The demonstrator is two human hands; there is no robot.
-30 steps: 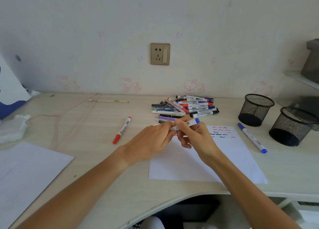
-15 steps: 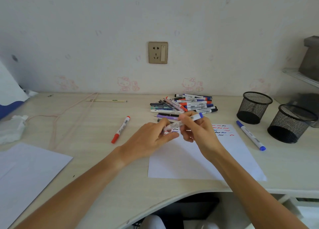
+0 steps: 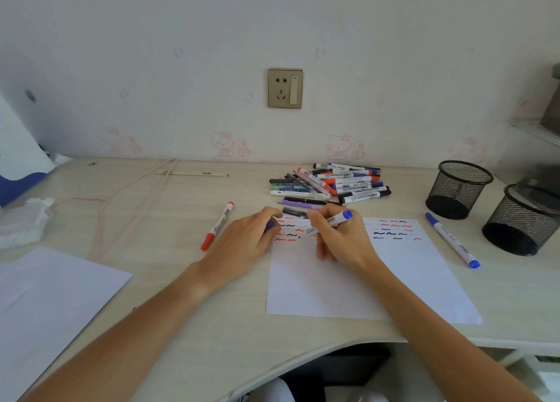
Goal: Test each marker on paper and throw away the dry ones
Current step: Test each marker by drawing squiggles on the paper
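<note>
Right hand [image 3: 341, 241] pinches blue marker [image 3: 336, 220] mid-barrel, tip down on test paper [image 3: 424, 274]. Left hand [image 3: 242, 244] curled round its blue cap [image 3: 269, 226], resting at paper's edge. Marker looks light, stiff, smooth; low barrel grip suits writing.

left hand [image 3: 245, 244]: curled, gripping | right hand [image 3: 342, 238]: curled, pinching

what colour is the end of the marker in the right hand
Blue, on the marker the right hand holds; head view.
</note>
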